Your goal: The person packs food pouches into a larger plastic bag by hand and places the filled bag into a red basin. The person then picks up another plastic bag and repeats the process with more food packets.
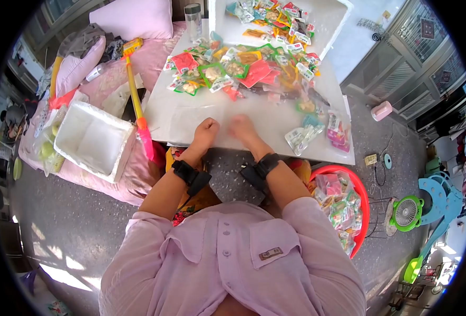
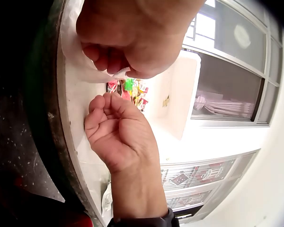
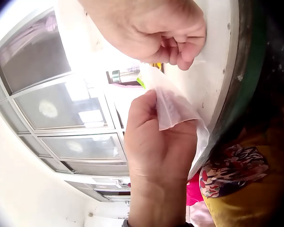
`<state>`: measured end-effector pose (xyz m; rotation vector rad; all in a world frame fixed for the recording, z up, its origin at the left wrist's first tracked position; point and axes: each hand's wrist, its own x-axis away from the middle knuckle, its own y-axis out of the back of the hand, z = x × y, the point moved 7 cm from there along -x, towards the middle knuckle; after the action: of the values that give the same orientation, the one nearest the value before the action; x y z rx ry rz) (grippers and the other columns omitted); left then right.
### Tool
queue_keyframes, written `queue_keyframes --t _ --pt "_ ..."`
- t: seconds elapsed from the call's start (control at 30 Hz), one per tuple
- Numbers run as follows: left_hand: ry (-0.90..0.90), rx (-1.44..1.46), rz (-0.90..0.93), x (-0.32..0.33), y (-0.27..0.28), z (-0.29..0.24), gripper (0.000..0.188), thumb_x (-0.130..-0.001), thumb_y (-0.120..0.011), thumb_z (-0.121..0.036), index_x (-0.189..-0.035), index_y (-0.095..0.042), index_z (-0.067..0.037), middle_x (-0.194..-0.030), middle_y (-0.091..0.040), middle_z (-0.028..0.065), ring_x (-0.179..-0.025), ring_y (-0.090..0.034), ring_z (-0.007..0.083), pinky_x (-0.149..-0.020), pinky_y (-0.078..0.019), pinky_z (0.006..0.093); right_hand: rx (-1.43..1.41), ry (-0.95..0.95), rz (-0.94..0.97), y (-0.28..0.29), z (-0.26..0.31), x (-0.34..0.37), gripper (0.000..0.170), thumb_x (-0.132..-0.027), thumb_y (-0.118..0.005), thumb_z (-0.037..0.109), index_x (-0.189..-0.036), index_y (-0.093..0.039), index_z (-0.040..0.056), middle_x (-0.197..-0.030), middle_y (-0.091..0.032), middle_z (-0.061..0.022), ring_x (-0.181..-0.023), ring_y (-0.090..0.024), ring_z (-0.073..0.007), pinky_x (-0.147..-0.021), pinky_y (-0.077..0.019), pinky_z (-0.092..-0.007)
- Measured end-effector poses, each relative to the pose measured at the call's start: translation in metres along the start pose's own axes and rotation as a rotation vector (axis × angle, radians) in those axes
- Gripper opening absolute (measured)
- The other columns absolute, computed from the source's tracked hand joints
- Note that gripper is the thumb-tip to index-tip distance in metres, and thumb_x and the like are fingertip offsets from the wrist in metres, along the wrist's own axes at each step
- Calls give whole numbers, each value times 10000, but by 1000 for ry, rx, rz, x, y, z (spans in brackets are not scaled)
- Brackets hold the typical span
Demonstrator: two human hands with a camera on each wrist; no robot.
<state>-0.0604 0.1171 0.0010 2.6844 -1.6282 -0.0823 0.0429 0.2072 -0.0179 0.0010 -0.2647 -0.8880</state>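
The left hand [image 1: 205,135] pinches a clear plastic bag [image 3: 174,108] over the near edge of the tabletop [image 1: 162,113]. The right hand [image 1: 244,131], just beside it, is closed with fingers curled in and no visible grip. Packaged snacks [image 1: 254,69] lie piled beyond both hands.

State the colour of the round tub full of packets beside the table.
The tub is red, best seen in the head view.

Pale pink-lilac shirt [image 1: 227,284] with elbow-length sleeves [image 1: 143,237], centre buttons [image 1: 226,253], flapped chest pockets [image 1: 183,245], small brown label [image 1: 270,254] at lower center, black wrist straps [image 1: 267,164] with black housings [image 1: 198,183], floral-print yellow legwear [image 3: 241,179] at lower right of the right wrist view
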Motion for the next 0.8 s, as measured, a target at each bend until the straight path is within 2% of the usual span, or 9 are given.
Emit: queue_keyframes --t 0.13,0.23,0.27,0.33,0.43,0.53,0.63,0.73,0.8 --pt "73 -122 93 4 -10 1 107 -772 -486 -114 -699 -508 -38 -585 -450 -29 -545 -394 53 -480 -341 208 -119 15 3 -3 19 13 246 -733 -530 91 -943 -460 -15 -745 -530 -98 -572 -545 -168 -463 -436 -269" --pt "55 -141 132 6 -16 -3 101 -771 -491 -115 -705 -508 -41 -583 -446 -28 -531 -392 53 -473 -340 210 -98 86 -18 -7 27 18 119 -713 -479 95 -618 -485 24 -585 -464 -33 -518 -489 -128 -438 -394 -256" --pt "62 -140 136 7 -17 -5 100 -772 -488 -115 -706 -507 -42 -583 -443 -28 -528 -391 52 -471 -340 209 -110 63 21 -8 20 14 86 -721 -498 97 -730 -473 15 -634 -484 -55 -539 -507 -140 -445 -408 -258" --pt "89 -130 129 10 -17 -10 100 -772 -483 -115 -705 -505 -44 -582 -438 -27 -528 -392 51 -470 -340 209 -134 15 102 -9 8 7 256 -736 -534 100 -954 -448 -3 -732 -525 -97 -579 -544 -165 -457 -435 -264" --pt "137 -52 72 9 -11 -11 102 -771 -476 -117 -701 -501 -47 -578 -434 -27 -536 -401 48 -472 -343 209 -240 9 64 -6 -1 7 219 -735 -525 81 -932 -465 8 -722 -521 -84 -578 -539 -156 -470 -441 -267" --pt "134 64 -48 3 2 3 104 -765 -473 -117 -693 -495 -45 -573 -440 -12 -538 -421 62 -478 -352 219 -88 -27 2 -1 -11 2 191 -735 -501 72 -914 -480 10 -735 -546 -119 -615 -560 -226 -539 -455 -321" --pt "5 -99 -137 0 8 1 101 -749 -470 -111 -691 -491 -31 -578 -467 48 -540 -458 134 -504 -376 264 728 536 -111 -5 26 19 187 -732 -484 88 -902 -494 11 -780 -552 -173 -720 -548 -322 -647 -439 -377" --pt "-183 -493 -121 10 -4 -20 102 -733 -465 -110 -697 -490 -18 -626 -491 120 -593 -490 236 -559 -395 322 668 483 137 -19 36 31 146 -738 -461 117 -823 -523 14 -836 -539 -174 -807 -518 -314 -698 -411 -374" --pt "-177 -573 -100 14 -12 -25 104 -724 -464 -112 -704 -491 -13 -670 -499 157 -648 -495 297 -600 -399 358 752 596 -6 3 17 -2 163 -729 -473 126 -844 -520 20 -843 -539 -197 -823 -508 -344 -704 -409 -392"
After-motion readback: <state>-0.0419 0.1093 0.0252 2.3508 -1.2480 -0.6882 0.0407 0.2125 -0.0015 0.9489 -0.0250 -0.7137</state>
